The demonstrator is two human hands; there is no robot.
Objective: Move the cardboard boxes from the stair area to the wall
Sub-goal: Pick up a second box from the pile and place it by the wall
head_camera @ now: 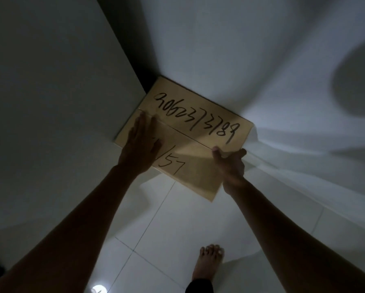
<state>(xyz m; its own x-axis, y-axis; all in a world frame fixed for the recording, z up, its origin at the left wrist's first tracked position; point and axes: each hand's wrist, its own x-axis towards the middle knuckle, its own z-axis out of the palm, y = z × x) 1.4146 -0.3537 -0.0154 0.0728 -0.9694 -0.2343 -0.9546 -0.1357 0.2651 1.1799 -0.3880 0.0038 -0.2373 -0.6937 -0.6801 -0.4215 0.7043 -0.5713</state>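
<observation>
A tan cardboard box (190, 132) with black handwritten numbers on its top sits in the corner where two white walls meet. Its far edges lie against both walls. My left hand (140, 148) rests flat on the box's top near the left edge, fingers stretched out. My right hand (230, 163) grips the box's right near corner, thumb on top and fingers around the side. The box's underside and its contact with the floor are hidden.
A white wall (50, 102) rises on the left and another white wall (261, 60) on the right, with a dark gap between them. The floor is white tile (156, 240). My bare foot (209, 263) stands behind the box.
</observation>
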